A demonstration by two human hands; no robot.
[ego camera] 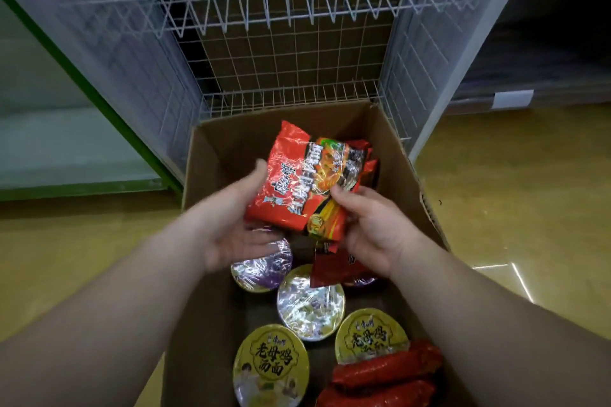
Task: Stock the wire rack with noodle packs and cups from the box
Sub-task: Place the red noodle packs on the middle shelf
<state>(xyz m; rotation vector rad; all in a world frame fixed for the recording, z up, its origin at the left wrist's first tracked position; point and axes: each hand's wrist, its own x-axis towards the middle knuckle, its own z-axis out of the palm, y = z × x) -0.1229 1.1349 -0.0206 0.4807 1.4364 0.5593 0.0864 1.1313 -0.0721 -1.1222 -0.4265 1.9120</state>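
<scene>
Over the open cardboard box [211, 155] I hold a red noodle pack [304, 182] with both hands. My left hand [231, 225] is blurred; its thumb lies on the pack's left edge and its fingers reach under it. My right hand [373, 228] pinches the pack's lower right corner. More red packs lie behind it. In the box below sit several noodle cups: purple-lidded cups [310, 301] and yellow-lidded cups [271, 367]. Another red pack [337, 268] lies under my right hand. The white wire rack [281, 0] stands just beyond the box, its shelves bare.
Red sausage-like sticks [386, 377] lie in the box's near right corner. A green-edged cabinet [66, 129] stands to the left of the rack. A dark low shelf [529, 76] runs along the right. The floor [512, 201] is yellow.
</scene>
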